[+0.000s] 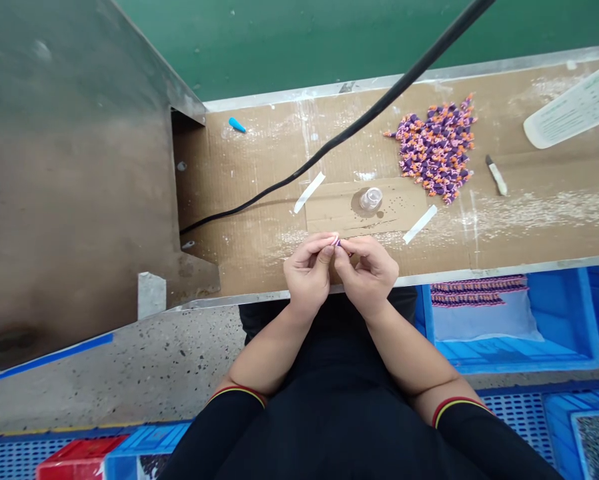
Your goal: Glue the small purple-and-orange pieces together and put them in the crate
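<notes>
One purple-pink piece (336,242) pinched by left hand (309,272) and right hand (368,275), nearside of cup (371,199), likely for steadiness; pile (437,150) right of cup, seemingly handy.

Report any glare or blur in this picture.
Head view: whitish patches on the cardboard look partly like glare; head view: the metal panel shows dull, smeary tones, perhaps reflections; head view: left hand and right hand show no obvious motion blur, but the purple-and-pink piece between them is mostly covered.
</notes>
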`<state>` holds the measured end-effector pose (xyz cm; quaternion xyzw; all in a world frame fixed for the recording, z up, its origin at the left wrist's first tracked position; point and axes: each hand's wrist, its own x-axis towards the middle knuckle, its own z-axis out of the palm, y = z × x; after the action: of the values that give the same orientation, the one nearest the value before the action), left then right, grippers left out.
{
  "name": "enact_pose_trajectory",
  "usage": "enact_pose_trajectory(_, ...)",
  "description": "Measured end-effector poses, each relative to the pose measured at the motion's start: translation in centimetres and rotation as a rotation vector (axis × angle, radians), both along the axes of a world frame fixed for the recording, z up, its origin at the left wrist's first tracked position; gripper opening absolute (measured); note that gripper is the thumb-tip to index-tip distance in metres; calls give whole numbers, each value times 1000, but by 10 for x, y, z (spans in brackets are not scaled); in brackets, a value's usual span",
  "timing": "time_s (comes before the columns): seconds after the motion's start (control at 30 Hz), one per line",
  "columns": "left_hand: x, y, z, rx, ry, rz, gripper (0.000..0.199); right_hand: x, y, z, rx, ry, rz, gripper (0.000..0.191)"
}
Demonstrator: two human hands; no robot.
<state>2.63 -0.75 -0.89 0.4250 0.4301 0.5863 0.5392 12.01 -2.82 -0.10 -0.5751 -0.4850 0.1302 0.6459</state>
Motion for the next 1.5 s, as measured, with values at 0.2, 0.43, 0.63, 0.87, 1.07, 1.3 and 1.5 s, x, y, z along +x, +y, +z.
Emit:
enact_pose_trajectory(0.2, -4, -4, 4, 50, 59, -22, 22, 2, 0, 2, -19, 19, 10, 6)
enact_pose_trajectory(0.43, -8, -3, 1, 25, 28, -65, 24, 1, 1, 1, -36, 50, 19, 6)
enact_pose_trajectory(0.63, -6, -3, 0, 60, -16, -88, 17, 1, 1, 2, 9, 51, 14, 7)
enact_pose_trajectory(0.87, -7, -3, -1, 46, -14, -86, 19, -2, 1, 1, -4, 76, 23, 6)
enact_pose_trajectory(1.07, -5, -1, 0, 43, -93, -106, 20, 26, -7, 3, 6, -154, 89, 14)
enact_pose_trajectory(1.3, 0, 5, -6, 72, -161, -62, 27, 113, -13, 15, -176, -707, 285, 22)
enact_pose_trajectory(1.5, -7, -5, -3, 281, 37, -14, 27, 120, -11, 6, -200, -855, 446, 29)
